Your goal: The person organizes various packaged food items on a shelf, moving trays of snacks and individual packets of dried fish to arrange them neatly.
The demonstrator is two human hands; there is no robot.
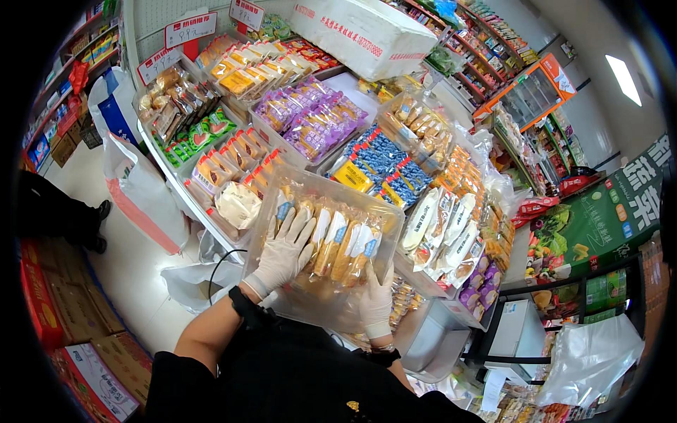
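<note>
A clear plastic bin (282, 182) tilts toward me, filled with several wrapped pastry packs (344, 247) in white and blue wrappers. My left hand (282, 255), in a white glove, lies flat with spread fingers on the packs at the bin's left side. My right hand (376, 302), also gloved, grips the bin's lower right edge from underneath. A black watch band (241, 304) sits on my left wrist.
A sloped display (310, 120) holds bins of wrapped snacks in purple, blue, orange and green. A white foam box (363, 32) rests on top at the back. White sacks (141, 190) and cardboard cartons (70, 310) stand on the floor at left. Shelving and a glass-door cooler (532, 95) stand far right.
</note>
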